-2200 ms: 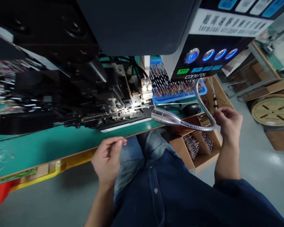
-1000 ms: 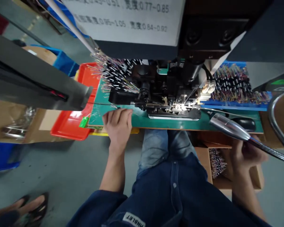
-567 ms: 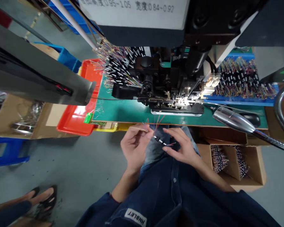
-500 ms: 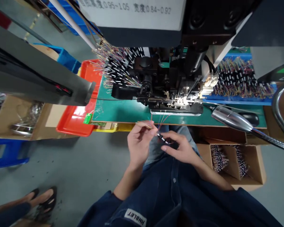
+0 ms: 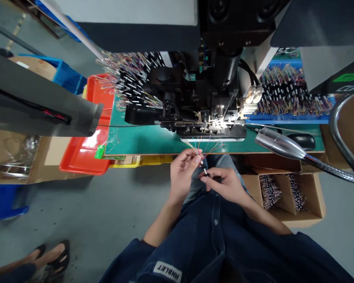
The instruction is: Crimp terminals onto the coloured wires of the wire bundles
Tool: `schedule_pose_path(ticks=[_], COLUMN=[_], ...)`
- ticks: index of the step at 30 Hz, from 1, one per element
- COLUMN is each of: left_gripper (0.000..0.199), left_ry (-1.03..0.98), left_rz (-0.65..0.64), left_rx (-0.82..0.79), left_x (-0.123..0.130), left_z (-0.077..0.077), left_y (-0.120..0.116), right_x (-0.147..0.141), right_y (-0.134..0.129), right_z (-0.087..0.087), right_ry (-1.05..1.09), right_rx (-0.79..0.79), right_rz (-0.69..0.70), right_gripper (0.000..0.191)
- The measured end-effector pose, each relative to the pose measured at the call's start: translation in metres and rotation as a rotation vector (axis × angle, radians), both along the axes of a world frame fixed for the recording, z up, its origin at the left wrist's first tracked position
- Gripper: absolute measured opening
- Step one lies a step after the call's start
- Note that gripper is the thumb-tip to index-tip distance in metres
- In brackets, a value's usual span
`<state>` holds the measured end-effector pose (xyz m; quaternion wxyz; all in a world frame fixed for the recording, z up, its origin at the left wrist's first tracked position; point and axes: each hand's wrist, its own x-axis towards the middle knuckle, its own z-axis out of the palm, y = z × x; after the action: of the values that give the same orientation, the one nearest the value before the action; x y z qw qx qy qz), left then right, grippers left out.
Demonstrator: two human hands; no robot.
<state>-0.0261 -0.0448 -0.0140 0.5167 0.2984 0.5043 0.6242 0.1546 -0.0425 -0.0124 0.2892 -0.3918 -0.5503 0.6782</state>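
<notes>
Both my hands are held together over my lap, just below the bench edge. My left hand (image 5: 183, 177) grips a bundle of thin coloured wires (image 5: 205, 151), whose loose ends fan out upward. My right hand (image 5: 227, 185) pinches the bundle's lower end, where a short black-and-white section (image 5: 205, 171) shows between my fingers. The rest of that section is hidden by my fingers. Just beyond my hands, a black terminal crimping machine (image 5: 206, 114) stands on a green bench mat (image 5: 141, 139), and the wire tips sit close to its front edge.
Dense wire bundles lie on a blue tray (image 5: 286, 117) and beside the machine. There is a metal gooseneck lamp (image 5: 279, 142) and a black mouse (image 5: 302, 141) at right. A divided cardboard box (image 5: 283, 212) holds wire bundles. A red tray (image 5: 82, 167) sits left, and another person's sandalled feet (image 5: 51, 259) show lower left.
My hands have come together from apart and now hold the wire bundle between them. The view has swung from tilted to level, facing the machine.
</notes>
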Motion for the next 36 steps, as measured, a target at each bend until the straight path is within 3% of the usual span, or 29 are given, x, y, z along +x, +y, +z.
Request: schedule_pose_path(ticks=[8, 15, 18, 21, 24, 27, 30, 36], left_gripper=[0.035, 0.037, 0.040, 0.042, 0.042, 0.048, 0.060, 0.069], left_ry=[-0.083, -0.108, -0.100, -0.090, -0.098, -0.095, -0.040, 0.155], left_rz=[0.029, -0.028, -0.038, -0.060, -0.116, -0.200, -0.266, -0.334], left_rx=[0.020, -0.003, 0.009, -0.001, -0.005, -0.011, -0.044, -0.055], left_x=[0.011, 0.015, 0.015, 0.010, 0.003, 0.000, 0.003, 0.004], left_z=[0.004, 0.002, 0.002, 0.005, 0.008, 0.014, 0.023, 0.036], left_y=[0.006, 0.003, 0.003, 0.004, 0.003, 0.002, 0.001, -0.001], right_x=[0.001, -0.006, -0.006, 0.008, 0.031, 0.043, 0.035, 0.018], right_y=[-0.001, -0.005, -0.006, 0.003, 0.022, 0.041, 0.049, 0.053], right_z=[-0.001, -0.017, -0.021, -0.024, -0.023, -0.017, -0.002, 0.017], right_ry=[-0.083, -0.204, -0.257, -0.129, 0.149, 0.236, 0.207, 0.212], right_rx=[0.188, 0.695, 0.798, 0.711, 0.383, 0.170, 0.226, 0.256], right_rz=[-0.038, -0.227, -0.289, -0.194, 0.043, -0.038, -0.124, -0.089], right_gripper=[0.028, 0.015, 0.017, 0.022, 0.045, 0.040, 0.023, 0.008])
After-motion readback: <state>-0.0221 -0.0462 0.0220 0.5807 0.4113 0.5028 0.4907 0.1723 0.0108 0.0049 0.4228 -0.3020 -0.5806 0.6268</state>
